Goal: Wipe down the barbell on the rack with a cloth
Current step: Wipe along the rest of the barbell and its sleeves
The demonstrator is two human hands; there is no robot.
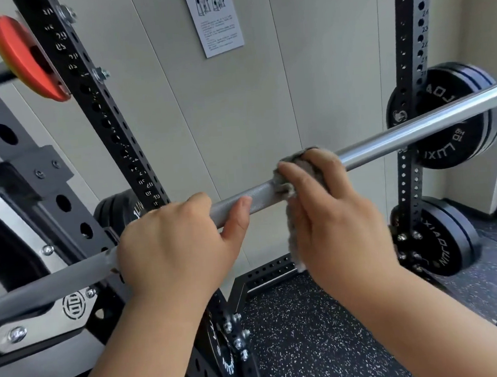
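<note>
We see the barbell [413, 129] lying across the black rack [108, 121], rising from lower left to upper right. Our left hand [174, 243] curls around its knurled part, thumb underneath. Just beside it, our right hand [331, 212] grips the grey cloth [285, 190] wrapped over the bar, with 1 end hanging below.

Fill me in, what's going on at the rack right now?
A person is wiping the barbell that sits on the rack. The left hand grips the bare knurled section. Just beside it, the right hand holds a grey cloth wrapped over the bar, with one end hanging below. The smooth stretch lies further to the right.
</note>
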